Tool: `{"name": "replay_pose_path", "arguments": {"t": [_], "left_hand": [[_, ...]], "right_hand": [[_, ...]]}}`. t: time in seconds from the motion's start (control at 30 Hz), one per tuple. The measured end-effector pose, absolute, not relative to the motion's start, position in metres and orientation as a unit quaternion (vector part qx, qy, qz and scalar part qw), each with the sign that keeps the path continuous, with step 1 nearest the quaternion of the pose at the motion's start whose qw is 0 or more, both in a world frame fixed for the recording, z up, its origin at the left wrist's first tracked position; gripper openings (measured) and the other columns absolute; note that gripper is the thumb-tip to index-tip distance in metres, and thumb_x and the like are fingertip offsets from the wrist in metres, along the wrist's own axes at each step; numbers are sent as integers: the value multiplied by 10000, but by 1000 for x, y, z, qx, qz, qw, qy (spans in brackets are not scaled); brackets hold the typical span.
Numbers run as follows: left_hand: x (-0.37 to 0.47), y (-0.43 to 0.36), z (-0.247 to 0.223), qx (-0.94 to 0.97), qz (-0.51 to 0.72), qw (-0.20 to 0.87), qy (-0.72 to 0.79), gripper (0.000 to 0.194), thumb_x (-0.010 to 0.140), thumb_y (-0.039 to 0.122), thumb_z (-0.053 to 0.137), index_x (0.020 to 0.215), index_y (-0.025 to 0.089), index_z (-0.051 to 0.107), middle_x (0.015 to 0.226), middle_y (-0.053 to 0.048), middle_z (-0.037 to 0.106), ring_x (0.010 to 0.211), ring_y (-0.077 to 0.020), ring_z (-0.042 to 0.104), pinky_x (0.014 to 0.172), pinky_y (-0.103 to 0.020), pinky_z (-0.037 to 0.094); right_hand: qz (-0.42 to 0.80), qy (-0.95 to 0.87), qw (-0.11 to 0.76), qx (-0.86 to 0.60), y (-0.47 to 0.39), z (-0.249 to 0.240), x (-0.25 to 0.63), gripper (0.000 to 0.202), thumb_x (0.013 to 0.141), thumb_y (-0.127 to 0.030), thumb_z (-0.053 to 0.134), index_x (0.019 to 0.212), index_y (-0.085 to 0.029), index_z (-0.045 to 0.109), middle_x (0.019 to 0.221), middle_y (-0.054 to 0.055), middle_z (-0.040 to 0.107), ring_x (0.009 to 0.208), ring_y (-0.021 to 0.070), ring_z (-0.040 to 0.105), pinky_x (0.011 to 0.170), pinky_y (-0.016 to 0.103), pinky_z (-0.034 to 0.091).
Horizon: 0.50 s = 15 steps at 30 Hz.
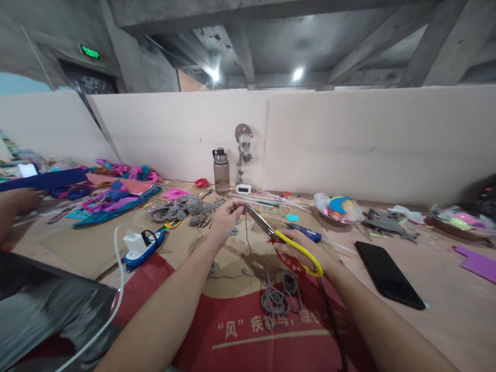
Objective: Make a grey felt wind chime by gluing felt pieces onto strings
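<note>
My right hand (pixel 296 248) is closed round the handles of a pair of scissors (pixel 306 251), one loop yellow and one red. Their metal blades point up and left, the tips close to the fingers of my left hand (pixel 229 219). That hand pinches a thin grey cord (pixel 248 235), which hangs down from the fingertips in front of the blades. Whether the blades touch the cord I cannot tell. Below, a loose coil of grey cord (pixel 276 299) lies on the red and brown cardboard (pixel 232 315).
A black phone (pixel 388 274) lies at right. A blue power strip (pixel 144 251) with a white cable stands at left. Grey felt pieces (pixel 174 208), a bottle (pixel 221 175) and a bowl (pixel 338 214) sit farther back. Another person's hand (pixel 29 196) shows at far left.
</note>
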<state>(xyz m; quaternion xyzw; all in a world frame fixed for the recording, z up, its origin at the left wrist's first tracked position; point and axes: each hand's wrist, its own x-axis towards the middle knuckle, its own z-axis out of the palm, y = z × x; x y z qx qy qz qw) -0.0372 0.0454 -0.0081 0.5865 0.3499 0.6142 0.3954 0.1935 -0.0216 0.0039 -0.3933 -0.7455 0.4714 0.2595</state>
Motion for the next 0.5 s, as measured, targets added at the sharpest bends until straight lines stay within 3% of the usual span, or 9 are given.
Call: {"name": "replay_pose_path", "arguments": {"t": [0.5], "left_hand": [[-37, 46, -8, 586, 610, 409, 343, 157, 723, 246, 646, 857, 168, 671, 734, -3, 625, 639, -103, 488, 601, -222, 370]], "right_hand": [[438, -762, 265, -396, -23, 6, 193, 353, 857, -511, 520, 977, -186, 587, 595, -16, 539, 488, 115, 499, 474, 239, 419]]}}
